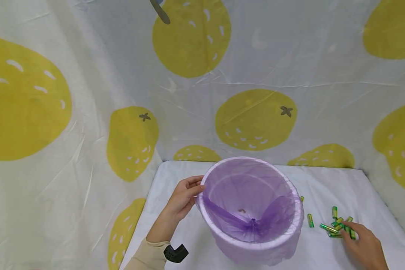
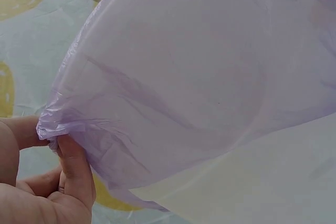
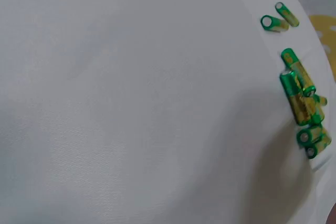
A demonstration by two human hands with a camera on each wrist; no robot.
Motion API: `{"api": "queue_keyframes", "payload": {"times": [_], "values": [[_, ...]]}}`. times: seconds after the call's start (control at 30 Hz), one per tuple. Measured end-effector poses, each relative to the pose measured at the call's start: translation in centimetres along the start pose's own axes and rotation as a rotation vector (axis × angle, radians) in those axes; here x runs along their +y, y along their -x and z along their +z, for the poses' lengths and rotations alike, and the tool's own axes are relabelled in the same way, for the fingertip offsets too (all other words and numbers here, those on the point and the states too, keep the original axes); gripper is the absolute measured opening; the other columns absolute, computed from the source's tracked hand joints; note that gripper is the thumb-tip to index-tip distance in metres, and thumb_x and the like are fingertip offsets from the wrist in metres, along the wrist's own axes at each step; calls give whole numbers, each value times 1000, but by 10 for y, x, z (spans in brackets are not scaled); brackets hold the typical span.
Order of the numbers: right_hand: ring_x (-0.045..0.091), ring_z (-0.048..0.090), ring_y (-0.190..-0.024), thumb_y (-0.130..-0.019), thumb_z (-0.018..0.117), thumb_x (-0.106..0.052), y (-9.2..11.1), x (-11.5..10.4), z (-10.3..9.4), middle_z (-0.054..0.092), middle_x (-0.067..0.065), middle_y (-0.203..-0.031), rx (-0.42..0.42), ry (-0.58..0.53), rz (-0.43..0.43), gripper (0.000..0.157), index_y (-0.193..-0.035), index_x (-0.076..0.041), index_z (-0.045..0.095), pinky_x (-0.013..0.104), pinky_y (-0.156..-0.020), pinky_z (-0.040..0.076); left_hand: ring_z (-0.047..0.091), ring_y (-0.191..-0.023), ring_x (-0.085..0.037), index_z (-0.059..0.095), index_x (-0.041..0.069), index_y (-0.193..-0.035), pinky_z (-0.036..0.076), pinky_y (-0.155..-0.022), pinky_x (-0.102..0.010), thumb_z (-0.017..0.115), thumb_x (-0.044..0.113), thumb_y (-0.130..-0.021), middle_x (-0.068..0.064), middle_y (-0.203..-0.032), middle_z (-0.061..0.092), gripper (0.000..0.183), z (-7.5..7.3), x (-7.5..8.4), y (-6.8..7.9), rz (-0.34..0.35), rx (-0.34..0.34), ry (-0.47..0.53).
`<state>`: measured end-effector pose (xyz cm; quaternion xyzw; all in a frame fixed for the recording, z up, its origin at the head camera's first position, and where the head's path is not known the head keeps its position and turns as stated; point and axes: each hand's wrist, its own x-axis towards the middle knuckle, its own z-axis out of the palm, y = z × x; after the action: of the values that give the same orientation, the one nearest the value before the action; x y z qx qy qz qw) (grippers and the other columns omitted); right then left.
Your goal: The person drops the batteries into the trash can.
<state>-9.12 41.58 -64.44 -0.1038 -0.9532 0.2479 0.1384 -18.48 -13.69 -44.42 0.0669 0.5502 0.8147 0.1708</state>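
Bin: one, held tilted, bag-lined, at the head view's 5 o'clock.
Batteries: at least nine, strewn on the desk at the bin's 3 o'clock.
Left hand: rim pinched at 10 o'clock.
Right hand: placed at the batteries' 4 o'clock; grip cannot be told.

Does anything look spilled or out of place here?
The batteries lie jumbled on the table, as if spilled. A brownish speck inside the lined wastebasket also looks odd; it's too small to identify.

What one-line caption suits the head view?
Left grip holds the rim of a purple-lined bin; right grip is at green batteries on a white table.
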Motion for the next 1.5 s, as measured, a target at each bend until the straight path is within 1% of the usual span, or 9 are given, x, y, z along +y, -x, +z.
{"api": "queue_keyframes", "payload": {"times": [0.13, 0.23, 0.5, 0.8, 1.1, 1.2, 1.27, 1.37, 1.5], "values": [[58, 54, -103, -90, 71, -10, 4, 11, 11, 59, 39, -115, -88, 35, 133, 37, -117, 14, 62, 67, -82, 44, 65, -91, -17, 44, -19, -138, 59, -75, -25, 61, -9, -95, -12, -106, 62, 47, -1, -4, 1, -1, -4, 23], [58, 55, -102, -87, 73, -8, 7, 18, 18, 60, 39, -113, -93, 43, 147, 36, -115, 14, 64, 67, -82, 45, 65, -93, -18, 45, -19, -138, 59, -77, -25, 60, -9, -96, -12, -108, 62, 46, -1, -6, 1, 8, -14, 24], [61, 51, -102, -80, 78, -3, 2, 24, 31, 61, 38, -116, -79, 94, 11, 35, -112, 7, 69, 75, -79, 40, 65, -94, -17, 43, -21, -139, 59, -77, -25, 59, -9, -97, -12, -110, 63, 46, -2, -4, 0, 29, -42, 22], [55, 55, -96, -81, 85, -5, -11, 31, 17, 69, 27, -104, -74, 108, -196, 20, -97, -3, 74, 72, -71, 41, 67, -96, -18, 43, -20, -141, 59, -80, -26, 59, -8, -99, -13, -113, 65, 46, -2, -3, -3, 37, -49, 21], [54, 58, -95, -82, 84, -7, -4, 32, 16, 70, 24, -100, -112, 73, -186, 17, -96, -4, 75, 69, -72, 43, 67, -95, -18, 44, -19, -140, 59, -79, -27, 60, -7, -97, -11, -111, 66, 47, -1, -6, 1, 6, -38, 41], [48, 61, -89, -81, 85, -3, -4, 30, 13, 69, 19, -94, -76, 44, -218, 19, -96, -3, 74, 62, -69, 46, 67, -95, -18, 44, -19, -139, 59, -79, -27, 61, -7, -97, -11, -111, 66, 47, -2, -7, 2, 6, -44, 46], [36, 63, -84, -78, 85, 0, -5, 28, 11, 69, 14, -91, -46, 17, -257, 22, -96, -4, 73, 49, -67, 48, 68, -94, -17, 44, -20, -139, 59, -79, -27, 61, -7, -97, -11, -111, 66, 47, -2, -7, 3, 6, -43, 49], [18, 61, -79, -74, 85, 6, -11, 24, 8, 68, 11, -90, 1, -22, -319, 27, -96, -3, 71, 27, -63, 43, 68, -94, -17, 44, -20, -140, 59, -79, -27, 60, -8, -97, -12, -112, 66, 47, -2, -7, 2, 6, -47, 52], [16, 59, -81, -76, 82, 9, -22, 10, 3, 66, 15, -95, 7, -25, -334, 30, -101, 0, 69, 17, -63, 39, 67, -95, -18, 43, -19, -141, 59, -80, -27, 58, -8, -98, -13, -113, 65, 47, -4, -5, 1, 15, -49, 54]]}}
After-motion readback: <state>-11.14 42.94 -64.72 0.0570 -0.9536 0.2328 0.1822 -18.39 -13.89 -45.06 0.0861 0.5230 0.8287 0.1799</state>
